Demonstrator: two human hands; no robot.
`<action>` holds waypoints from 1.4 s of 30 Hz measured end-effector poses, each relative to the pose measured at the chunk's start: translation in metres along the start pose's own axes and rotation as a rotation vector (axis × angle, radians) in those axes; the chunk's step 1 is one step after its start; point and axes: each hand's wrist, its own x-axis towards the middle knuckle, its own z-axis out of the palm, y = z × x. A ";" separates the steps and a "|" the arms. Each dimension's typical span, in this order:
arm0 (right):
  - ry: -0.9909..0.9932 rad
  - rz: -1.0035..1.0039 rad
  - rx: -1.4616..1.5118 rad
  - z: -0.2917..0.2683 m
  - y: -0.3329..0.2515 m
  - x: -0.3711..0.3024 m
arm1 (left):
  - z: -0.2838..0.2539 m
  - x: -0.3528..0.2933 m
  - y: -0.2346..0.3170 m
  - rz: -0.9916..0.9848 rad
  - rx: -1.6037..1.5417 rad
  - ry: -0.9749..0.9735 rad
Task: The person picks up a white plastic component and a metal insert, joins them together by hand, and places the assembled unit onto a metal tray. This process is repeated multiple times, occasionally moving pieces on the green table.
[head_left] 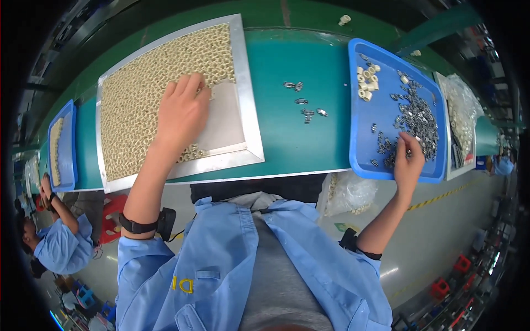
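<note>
A metal-edged frame (253,118) on the left of the bench is packed with rows of small cream ring-shaped parts (132,105). My left hand (183,110) rests over them, fingers curled down at the border of the bare grey patch (225,118); what its fingertips hold is hidden. On the right stands a blue tray (381,55) with a heap of small dark metal clips (415,113) and a few cream cylindrical sleeves (367,83). My right hand (408,160) reaches over the tray's near side, its fingers drawn together at the clips. Whatever they pinch is too small to make out.
Several loose metal clips (307,113) lie on the green bench top (298,55) between frame and tray. A box with bagged parts (461,110) adjoins the blue tray. Further left is another blue tray (67,146), with a person (63,243) seated near it.
</note>
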 end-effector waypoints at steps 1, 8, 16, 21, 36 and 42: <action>-0.035 -0.010 -0.030 -0.003 -0.004 -0.001 | 0.000 0.002 0.002 -0.002 0.000 -0.026; -0.202 -0.095 0.331 0.017 -0.069 -0.006 | -0.019 -0.019 0.002 -0.056 -0.062 -0.062; -0.442 0.017 0.991 0.051 -0.133 -0.036 | -0.040 -0.018 0.078 -0.158 -1.344 -0.113; -0.304 -0.232 0.785 0.093 -0.188 -0.054 | -0.046 -0.016 0.126 -0.592 -2.108 0.014; -0.307 -0.866 0.281 0.122 -0.213 -0.062 | -0.052 -0.051 0.099 -0.715 -2.248 0.020; -0.360 -0.863 0.223 0.115 -0.217 -0.060 | -0.045 -0.060 0.095 -0.716 -2.037 -0.110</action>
